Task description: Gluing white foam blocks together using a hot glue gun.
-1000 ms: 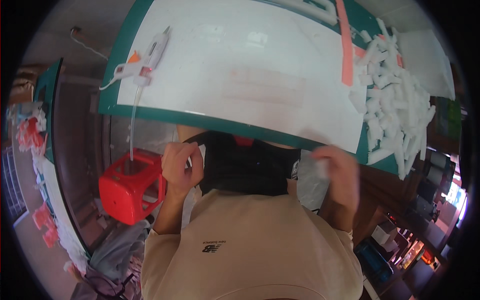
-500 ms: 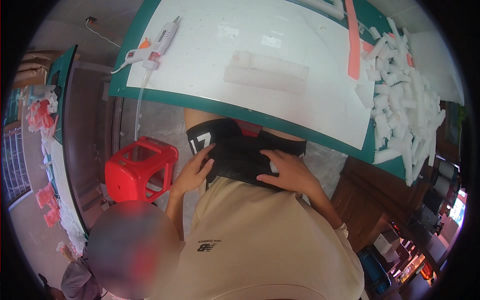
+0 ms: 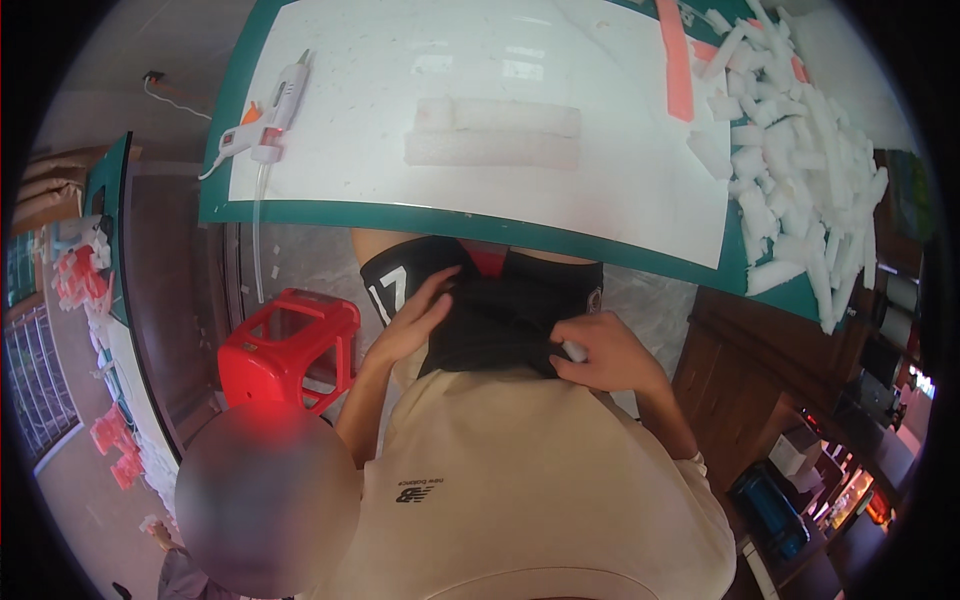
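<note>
Over my lap, my left hand (image 3: 418, 322) is open with fingers apart, touching the black shorts (image 3: 490, 320). My right hand (image 3: 612, 352) rests at the other side of the shorts, its thumb and fingers curled around a small white object (image 3: 575, 351); most of it is hidden, so its kind is unclear. Neither hand touches the table. Two pale foam strips (image 3: 492, 149) lie side by side on the white table sheet (image 3: 350, 150) ahead. A white glue gun (image 3: 283, 100) lies at the table's left, its clear glue stick (image 3: 261, 235) hanging past the front edge.
A green mat (image 3: 400, 222) borders the white sheet. A heap of white foam offcuts (image 3: 800, 170) covers the right end, beside a pink foam strip (image 3: 675, 65). A red plastic stool (image 3: 290, 350) stands at my left. Another foam-covered table and a person's hand (image 3: 158, 530) are farther left.
The view has shifted, so the table sits slightly higher and more to the left. My right hand has moved outward and its fingers have curled in around the small white object.
</note>
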Available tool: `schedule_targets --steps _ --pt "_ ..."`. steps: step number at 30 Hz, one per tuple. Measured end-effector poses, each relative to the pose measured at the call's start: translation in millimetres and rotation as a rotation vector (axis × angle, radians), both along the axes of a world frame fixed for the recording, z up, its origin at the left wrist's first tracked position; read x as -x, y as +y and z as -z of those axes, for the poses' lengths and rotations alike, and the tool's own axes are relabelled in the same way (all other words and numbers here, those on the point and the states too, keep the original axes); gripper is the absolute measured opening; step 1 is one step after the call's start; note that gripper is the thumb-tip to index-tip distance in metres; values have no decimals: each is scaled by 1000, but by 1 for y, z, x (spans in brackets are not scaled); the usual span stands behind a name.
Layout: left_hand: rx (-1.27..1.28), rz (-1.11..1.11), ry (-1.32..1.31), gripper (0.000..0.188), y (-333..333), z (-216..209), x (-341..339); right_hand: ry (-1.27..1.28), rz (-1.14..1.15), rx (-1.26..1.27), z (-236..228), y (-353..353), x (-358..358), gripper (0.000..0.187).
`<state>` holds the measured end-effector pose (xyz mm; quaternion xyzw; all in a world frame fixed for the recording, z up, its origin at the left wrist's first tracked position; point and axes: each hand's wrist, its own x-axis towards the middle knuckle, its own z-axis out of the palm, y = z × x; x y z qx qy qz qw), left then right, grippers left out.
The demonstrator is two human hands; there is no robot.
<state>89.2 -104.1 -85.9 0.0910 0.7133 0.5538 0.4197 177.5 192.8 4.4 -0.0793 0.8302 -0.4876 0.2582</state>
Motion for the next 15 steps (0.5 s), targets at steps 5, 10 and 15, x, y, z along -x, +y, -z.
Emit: schedule_targets --steps 5,10,15 --pt "44 243 134 47 44 1 11 -106 196 234 19 15 -31 24" --pt "130 297 44 45 53 8 17 -392 472 624 52 17 -66 31" --pt "90 294 111 44 52 15 19 -411 513 639 49 11 -63 30"
